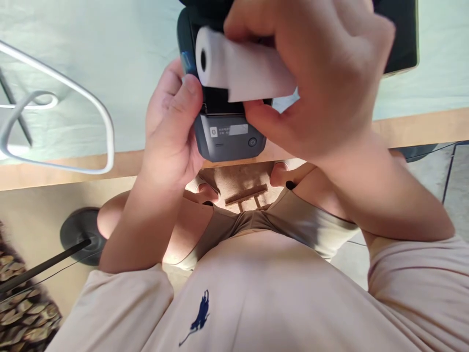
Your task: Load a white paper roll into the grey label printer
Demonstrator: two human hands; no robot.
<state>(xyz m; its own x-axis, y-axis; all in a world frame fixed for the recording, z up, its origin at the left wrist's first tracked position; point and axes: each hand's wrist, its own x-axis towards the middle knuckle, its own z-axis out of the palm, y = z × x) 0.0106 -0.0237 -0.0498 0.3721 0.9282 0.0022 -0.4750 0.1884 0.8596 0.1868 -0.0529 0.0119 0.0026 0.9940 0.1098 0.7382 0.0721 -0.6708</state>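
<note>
A dark grey label printer (229, 146) is held over the table's front edge, its lid raised at the top of the view. My left hand (172, 117) grips its left side, thumb on the rim of the paper bay. Between the thumb and fingers of my right hand (322, 73) is a white paper roll (216, 63), with a loose end of paper hanging over it. The roll lies across the printer's bay, its dark core facing left. Whether it rests on the bay floor cannot be made out. A power button and a small label show on the printer's front.
A white cable (106, 117) loops over the left of the table (128, 58), reaching past its wooden edge. A black flat object (399, 39) lies at the upper right. Below left stands a round black base with a pole (78, 239), near stacked firewood (25, 313).
</note>
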